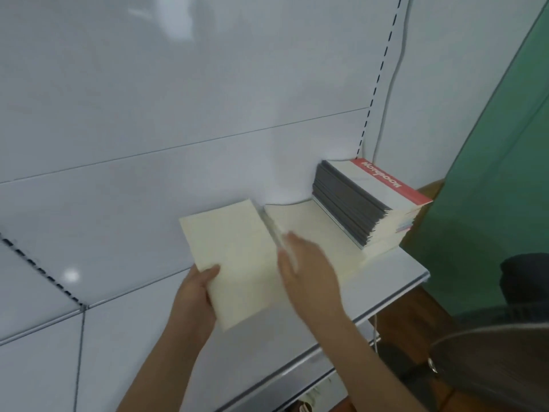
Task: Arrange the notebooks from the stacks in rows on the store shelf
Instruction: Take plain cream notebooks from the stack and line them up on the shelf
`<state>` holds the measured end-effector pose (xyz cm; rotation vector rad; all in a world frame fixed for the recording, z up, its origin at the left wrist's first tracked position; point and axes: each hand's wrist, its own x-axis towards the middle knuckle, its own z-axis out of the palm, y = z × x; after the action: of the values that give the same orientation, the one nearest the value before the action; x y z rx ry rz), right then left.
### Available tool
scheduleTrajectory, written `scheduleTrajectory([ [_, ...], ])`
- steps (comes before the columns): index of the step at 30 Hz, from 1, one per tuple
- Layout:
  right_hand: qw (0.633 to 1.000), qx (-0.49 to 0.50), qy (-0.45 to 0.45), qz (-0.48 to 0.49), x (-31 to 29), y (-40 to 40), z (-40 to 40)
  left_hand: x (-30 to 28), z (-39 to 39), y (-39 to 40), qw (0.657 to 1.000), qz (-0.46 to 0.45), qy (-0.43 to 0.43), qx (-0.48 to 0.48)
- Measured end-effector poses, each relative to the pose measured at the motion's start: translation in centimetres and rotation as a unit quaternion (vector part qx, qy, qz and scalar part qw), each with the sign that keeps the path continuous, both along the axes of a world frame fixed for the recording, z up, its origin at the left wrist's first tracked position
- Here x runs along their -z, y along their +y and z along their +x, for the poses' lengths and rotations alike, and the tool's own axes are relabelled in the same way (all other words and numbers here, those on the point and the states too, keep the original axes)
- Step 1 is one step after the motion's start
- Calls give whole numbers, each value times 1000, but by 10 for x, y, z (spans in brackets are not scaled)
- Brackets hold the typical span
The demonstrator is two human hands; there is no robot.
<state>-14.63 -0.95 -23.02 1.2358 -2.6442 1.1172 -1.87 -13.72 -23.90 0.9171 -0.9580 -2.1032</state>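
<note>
Holding a cream notebook (234, 263) with the left hand (197, 295), the person has it just out in front of the white shelf (395, 269), to the left of the stack of notebooks (365, 203) that sits at the shelf's far right end against the back panel (178, 99). The grip is on the notebook's near-left corner, thumb curled over the top face and the rest of the fingers hidden underneath, so the book sticks up and away from the hand with its plain cover facing the camera. The right hand (309, 266) is at the notebook's right edge, right where the spine is, with the forearm reaching in from the lower right; it's motion-blurred, so I honestly can't tell if it's pinching the edge or just touching it. Between the held notebook and the stack there's another cream notebook (312, 224) lying flat on the shelf, butted up against the stack's base. The stack itself is tidy-ish, dark grey spines facing left, top cover white with a red band and lettering. A green curtain (490, 173) hangs past the stack on the right.
</note>
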Motion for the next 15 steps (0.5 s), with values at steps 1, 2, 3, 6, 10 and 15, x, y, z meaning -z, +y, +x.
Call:
scheduleTrajectory([
  [1, 999, 20, 2, 31, 4, -2, -19, 0, 8, -4, 1000, -8, -13, -15],
  [2, 995, 26, 3, 95, 10, -4, -35, 0, 15, -6, 999, -10, -29, -23],
  [3, 986, 22, 5, 163, 16, -5, -46, 1, 22, -5, 999, -7, -44, -25],
  [6, 977, -1, 8, 213, 32, -4, -48, 4, 27, 5, 998, 12, -62, -18],
  [10, 994, 26, 76, 76, 37, -7, -25, 7, 12, 28, 999, 15, -39, -4],
  [15, 997, -15, 73, -29, 15, 3, 13, -2, -4, 47, 998, 61, 7, -5],
])
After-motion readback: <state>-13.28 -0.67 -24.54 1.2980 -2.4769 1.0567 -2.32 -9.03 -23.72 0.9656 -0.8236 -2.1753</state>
